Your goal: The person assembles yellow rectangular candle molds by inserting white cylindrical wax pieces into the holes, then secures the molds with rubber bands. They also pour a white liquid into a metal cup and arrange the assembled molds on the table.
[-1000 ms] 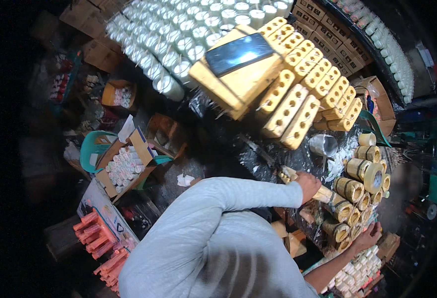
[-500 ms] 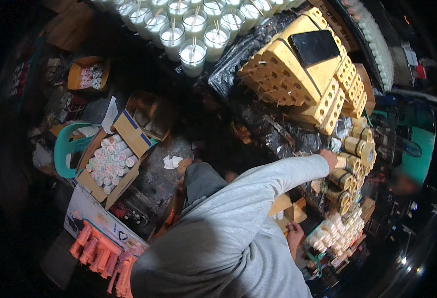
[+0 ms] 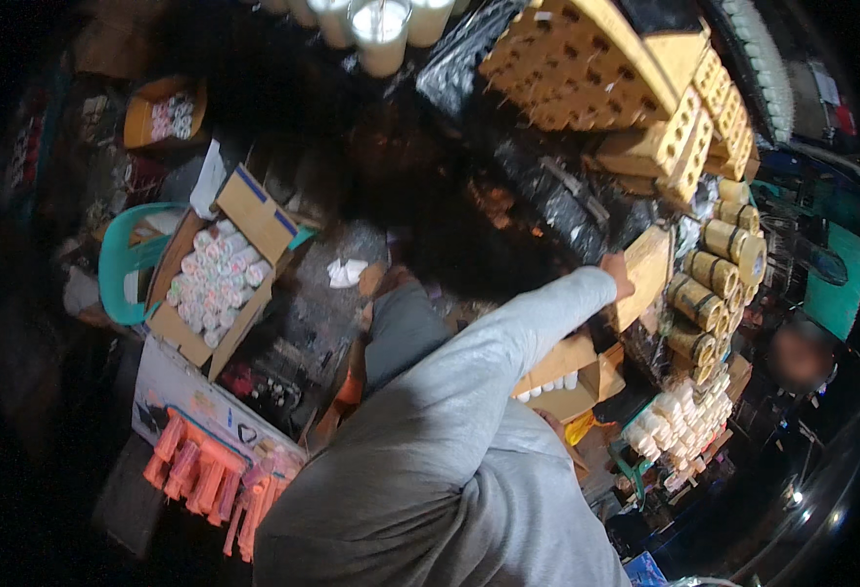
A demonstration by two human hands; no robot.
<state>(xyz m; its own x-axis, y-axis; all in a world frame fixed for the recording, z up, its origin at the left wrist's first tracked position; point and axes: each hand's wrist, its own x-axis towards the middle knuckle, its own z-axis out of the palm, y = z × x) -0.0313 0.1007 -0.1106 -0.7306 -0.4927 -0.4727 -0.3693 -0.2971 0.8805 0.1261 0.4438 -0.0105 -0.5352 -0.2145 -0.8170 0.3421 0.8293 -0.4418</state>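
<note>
My left arm, in a grey sleeve, reaches across to the right. At its end my left hand [image 3: 621, 277] is closed on the near edge of a flat tan-yellow slab [image 3: 644, 278], whose exact kind I cannot make out. The slab stands tilted beside a stack of yellow cylinders with dark bands [image 3: 702, 300]. My right hand [image 3: 555, 427] is mostly hidden behind my body and sleeve, so its fingers do not show. Near it sits an open cardboard box [image 3: 606, 377] with white candles inside, and a yellow wrapper [image 3: 580, 428].
Yellow blocks with round holes [image 3: 587, 73] are piled at the upper right. Candle glasses [image 3: 381, 39] stand at the top. On the left, a box of wrapped rolls [image 3: 183, 338] rests on a green chair [image 3: 117, 264]. Orange candles [image 3: 195, 479] lie lower left; pale candles [image 3: 679, 426] lie right.
My left hand now holds the tan-yellow slab, having been at the cylinders before. My right hand has slipped mostly out of sight. The view has shifted, and the phone on the blocks no longer shows.
</note>
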